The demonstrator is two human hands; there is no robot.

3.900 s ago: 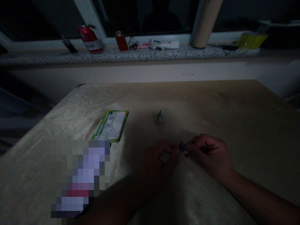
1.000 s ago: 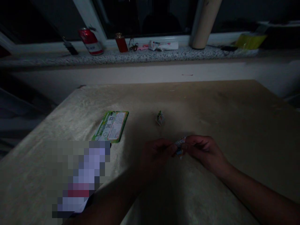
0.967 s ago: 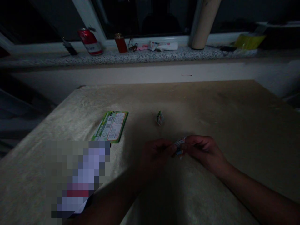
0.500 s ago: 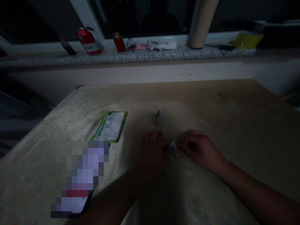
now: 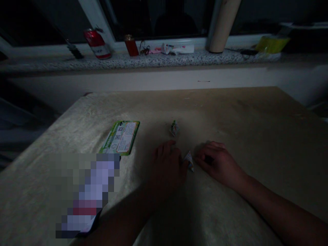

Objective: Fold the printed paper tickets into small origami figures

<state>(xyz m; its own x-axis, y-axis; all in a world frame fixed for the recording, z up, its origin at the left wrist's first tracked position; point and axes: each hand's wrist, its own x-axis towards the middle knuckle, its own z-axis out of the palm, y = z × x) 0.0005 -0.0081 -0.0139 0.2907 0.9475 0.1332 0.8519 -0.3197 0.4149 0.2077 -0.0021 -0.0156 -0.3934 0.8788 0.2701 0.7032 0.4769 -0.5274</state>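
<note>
A small folded paper piece (image 5: 189, 161) with print on it stands between my two hands on the table. My left hand (image 5: 169, 167) rests on the tabletop, its thumb and forefinger at the left side of the paper. My right hand (image 5: 217, 162) is curled, with thumb and forefinger pinched together just right of the paper; whether anything tiny is between them is too dark to tell. Beyond my left hand sits another small folded piece (image 5: 174, 128), green at its tip.
A green printed card (image 5: 120, 138) lies to the left, above a pixelated phone-like object (image 5: 94, 191). On the granite sill (image 5: 153, 61) stand a red can (image 5: 97, 43), a red jar (image 5: 131, 45), a cardboard tube (image 5: 222, 27) and a yellow item (image 5: 272, 44).
The small paper between my hands shows a wider, more pointed face than before. My left fingers have shifted slightly; my right hand is almost unmoved.
</note>
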